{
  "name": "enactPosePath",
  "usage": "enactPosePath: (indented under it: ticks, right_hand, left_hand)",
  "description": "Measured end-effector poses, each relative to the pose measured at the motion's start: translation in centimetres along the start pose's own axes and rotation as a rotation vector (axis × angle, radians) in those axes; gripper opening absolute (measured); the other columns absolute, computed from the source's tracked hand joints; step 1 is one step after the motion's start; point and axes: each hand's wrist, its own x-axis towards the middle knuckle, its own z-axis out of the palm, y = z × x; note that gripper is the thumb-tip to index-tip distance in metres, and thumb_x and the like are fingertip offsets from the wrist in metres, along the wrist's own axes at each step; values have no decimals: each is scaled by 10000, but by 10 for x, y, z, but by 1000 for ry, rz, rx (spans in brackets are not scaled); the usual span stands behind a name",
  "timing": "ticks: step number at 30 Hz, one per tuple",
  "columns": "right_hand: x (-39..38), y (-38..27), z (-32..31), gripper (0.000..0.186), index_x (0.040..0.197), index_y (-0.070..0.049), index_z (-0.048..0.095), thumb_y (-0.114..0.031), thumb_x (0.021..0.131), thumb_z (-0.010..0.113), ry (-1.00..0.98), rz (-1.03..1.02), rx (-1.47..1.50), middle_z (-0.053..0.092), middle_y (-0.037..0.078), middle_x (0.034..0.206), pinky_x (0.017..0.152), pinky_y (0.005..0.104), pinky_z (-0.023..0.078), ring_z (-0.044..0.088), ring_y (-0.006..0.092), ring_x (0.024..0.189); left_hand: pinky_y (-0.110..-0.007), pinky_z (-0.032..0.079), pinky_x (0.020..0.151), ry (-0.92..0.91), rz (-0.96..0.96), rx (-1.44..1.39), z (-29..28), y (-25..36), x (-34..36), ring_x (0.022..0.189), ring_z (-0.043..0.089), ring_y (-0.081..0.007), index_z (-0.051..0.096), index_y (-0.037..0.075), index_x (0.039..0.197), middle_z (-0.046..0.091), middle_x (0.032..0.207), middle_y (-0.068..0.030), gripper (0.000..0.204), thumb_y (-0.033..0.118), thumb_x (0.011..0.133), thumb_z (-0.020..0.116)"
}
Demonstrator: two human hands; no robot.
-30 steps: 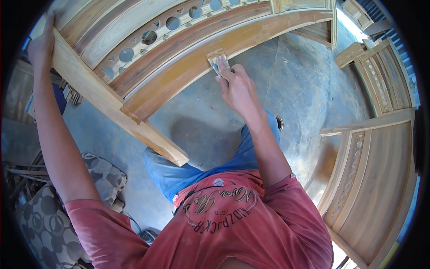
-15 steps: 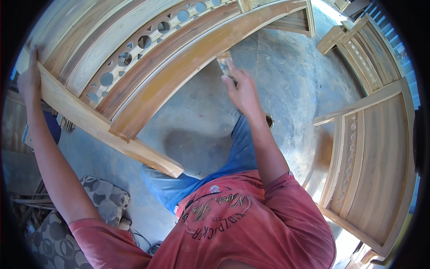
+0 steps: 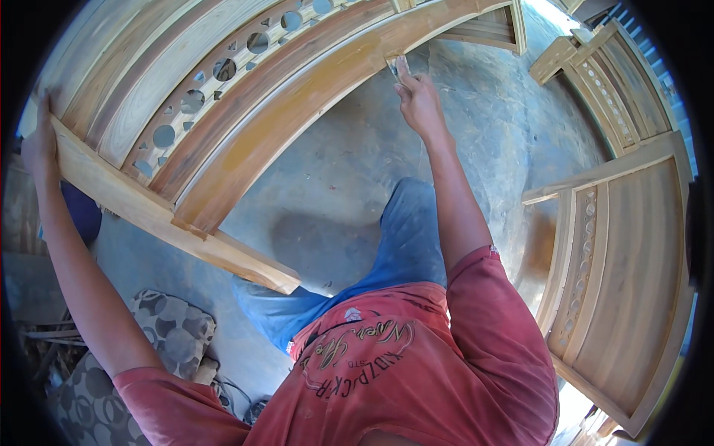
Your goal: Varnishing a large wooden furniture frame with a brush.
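Observation:
A large slatted wooden panel (image 3: 223,123), with a row of round cutouts, leans across the upper left. Its curved lower rail (image 3: 290,111) carries a smeared ochre-brown patch. My left hand (image 3: 41,145) grips the outer post (image 3: 134,195) at the far left, fingers partly hidden behind the edge. Farther along the rail, my right hand (image 3: 422,104) is closed round a small flat hand tool (image 3: 397,65), its tip at the rail's lower edge. Whether the tool is a scraper or a brush I cannot tell.
More slatted wooden panels (image 3: 643,260) stand along the right, one with a projecting arm (image 3: 554,189). A patterned grey cushion (image 3: 175,327) lies at lower left near cables (image 3: 234,394). A dark blue object (image 3: 80,212) sits behind my left forearm. The floor (image 3: 335,171) is bluish concrete.
My right hand has moved up and to the right along the rail with the tool. My left hand keeps its grip on the post. An open tin near my right forearm is now hidden.

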Motion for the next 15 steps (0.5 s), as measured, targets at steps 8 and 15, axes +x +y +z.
enactPosePath:
  ticks: [8,15]
  right_hand:
    - [20,-24,-33,404,1257,4,663,-163,889,655,-209,452,387,624,101,750,621,329,478,572,213,622]
    - [3,-95,-39,424,1130,59,698,-272,865,674,-395,469,314,598,69,666,567,285,437,475,147,576]
  left_hand:
    - [-361,529,884,-5,10,130,-15,-10,5,981,695,-311,660,-112,1216,683,1159,-265,1136,902,727,511]
    - [-387,475,1002,-6,53,53,-14,-1,-5,1138,655,-324,618,-118,1279,644,1253,-292,1173,903,712,513]
